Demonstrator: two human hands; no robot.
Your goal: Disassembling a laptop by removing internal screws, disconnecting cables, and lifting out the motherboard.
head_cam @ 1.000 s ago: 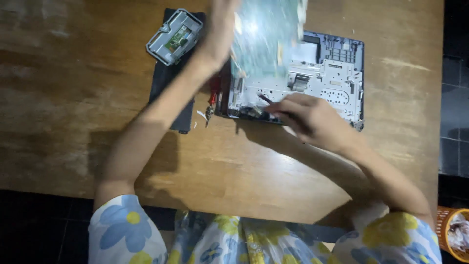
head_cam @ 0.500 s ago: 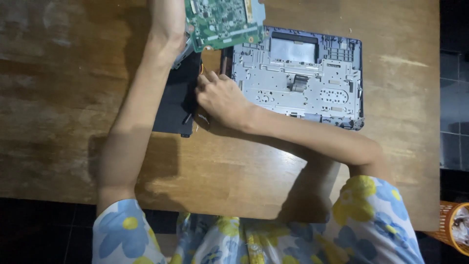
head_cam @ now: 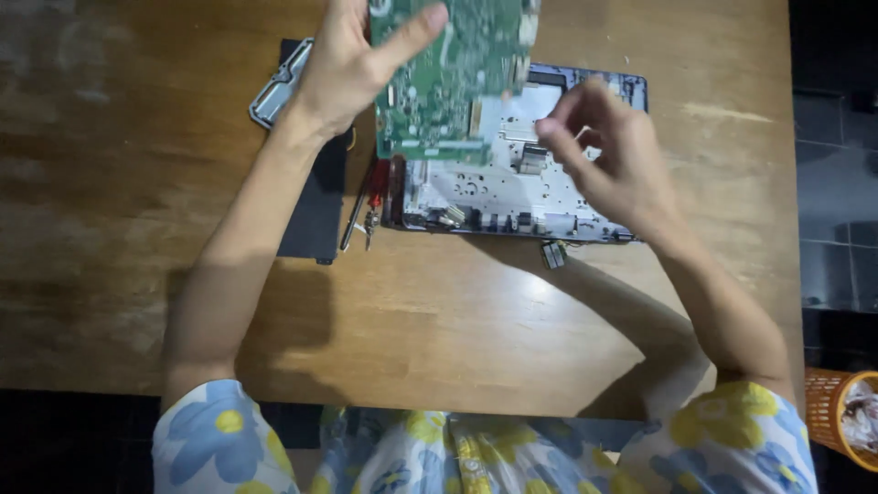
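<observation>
At 4 o'clock of the opened laptop base (head_cam: 512,197), the right hand (head_cam: 608,155) hovers with fingers loosely curled, holding nothing. At 11 o'clock, the left hand (head_cam: 352,64) grips the green circuit board (head_cam: 453,78), lifted above the base.

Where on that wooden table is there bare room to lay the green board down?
Bare wood lies left of the black pad, and along the near table edge below the opened laptop base. The strip right of the base is narrower. Between pad and base it is crowded with small tools.
</observation>
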